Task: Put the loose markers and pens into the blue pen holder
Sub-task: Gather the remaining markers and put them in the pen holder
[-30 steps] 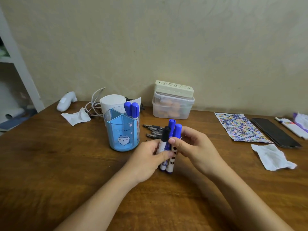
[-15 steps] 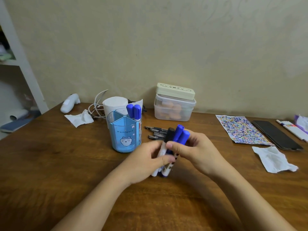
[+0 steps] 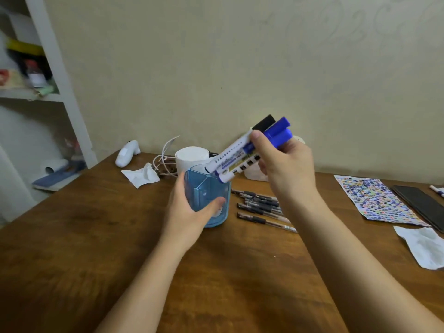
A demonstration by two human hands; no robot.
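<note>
My right hand grips a bundle of three markers, two with blue caps and one with a black cap, tilted so their tail ends hang just above the rim of the blue pen holder. My left hand wraps around the holder's front and left side as it stands on the wooden table. Several dark pens lie loose on the table just right of the holder, under my right forearm.
Behind the holder stand a white cylinder, white cables and a crumpled tissue. A white handheld device lies at the back left. A colourful sheet, dark phone and another tissue sit at the right. A shelf stands left.
My right hand has lifted the three markers from the table up over the holder and tilted them. My left hand let go of the bundle and took hold of the holder.
</note>
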